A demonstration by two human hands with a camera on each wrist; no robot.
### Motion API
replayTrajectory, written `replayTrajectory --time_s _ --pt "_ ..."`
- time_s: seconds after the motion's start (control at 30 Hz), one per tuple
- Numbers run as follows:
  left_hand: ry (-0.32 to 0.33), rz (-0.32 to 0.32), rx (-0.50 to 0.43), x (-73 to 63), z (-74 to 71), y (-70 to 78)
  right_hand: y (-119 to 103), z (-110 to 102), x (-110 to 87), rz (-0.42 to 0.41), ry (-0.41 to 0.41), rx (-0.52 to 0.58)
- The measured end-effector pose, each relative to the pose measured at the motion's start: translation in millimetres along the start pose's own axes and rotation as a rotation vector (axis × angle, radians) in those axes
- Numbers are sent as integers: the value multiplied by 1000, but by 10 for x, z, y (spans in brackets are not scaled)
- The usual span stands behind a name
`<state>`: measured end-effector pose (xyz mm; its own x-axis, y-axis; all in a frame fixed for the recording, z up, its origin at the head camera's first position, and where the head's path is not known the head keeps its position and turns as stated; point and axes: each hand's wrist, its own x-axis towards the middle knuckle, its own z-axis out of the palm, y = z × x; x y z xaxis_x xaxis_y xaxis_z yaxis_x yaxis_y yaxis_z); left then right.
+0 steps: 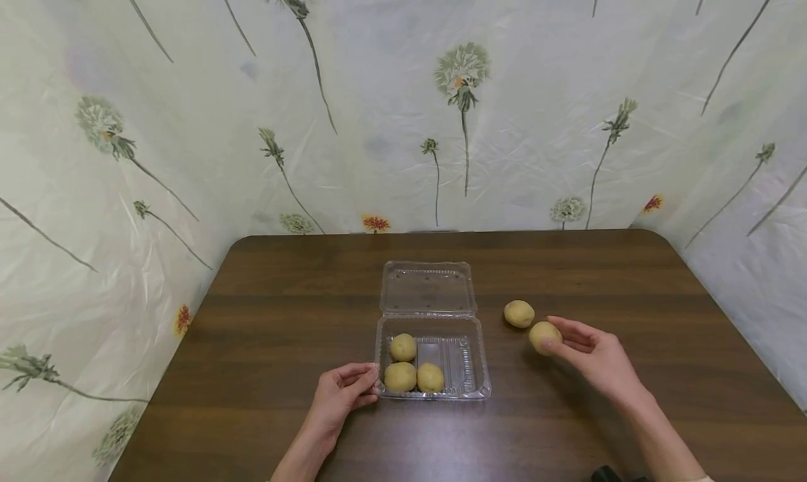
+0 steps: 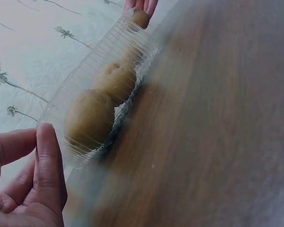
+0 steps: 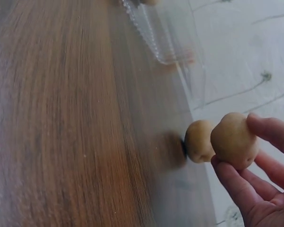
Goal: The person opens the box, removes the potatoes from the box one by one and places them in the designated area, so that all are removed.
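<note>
A clear plastic clamshell box (image 1: pixel 466 356) lies with its lid (image 1: pixel 429 289) folded back, and three potatoes (image 1: pixel 401 377) sit in its left part. My left hand (image 1: pixel 343 394) pinches the box's left rim between thumb and fingers; the left wrist view shows the thumb and fingertips on the thin edge. To the right of the box, my right hand (image 1: pixel 592 359) holds a potato (image 3: pixel 234 141) between thumb and fingertips, raised off the table. Another potato (image 1: pixel 519 314) rests on the table just beyond the held one.
The dark brown wooden table (image 1: pixel 284 307) has rounded far corners. A pale sheet with a dandelion print (image 1: pixel 372 104) hangs behind it and at both sides. A small black object (image 1: pixel 607 473) shows at the bottom edge, near the right forearm.
</note>
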<state>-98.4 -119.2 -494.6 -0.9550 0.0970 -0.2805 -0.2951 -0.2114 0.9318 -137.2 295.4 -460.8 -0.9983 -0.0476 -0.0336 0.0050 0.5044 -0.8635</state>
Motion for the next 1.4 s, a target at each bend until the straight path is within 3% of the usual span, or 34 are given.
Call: replayTrajectory --time_s 0.5,1.4 --pt "-25 -4 0 10 -16 3 53 -18 94 85 14 -22" --pt "-16 -3 -11 0 -16 3 160 -57 238 97 21 -43"
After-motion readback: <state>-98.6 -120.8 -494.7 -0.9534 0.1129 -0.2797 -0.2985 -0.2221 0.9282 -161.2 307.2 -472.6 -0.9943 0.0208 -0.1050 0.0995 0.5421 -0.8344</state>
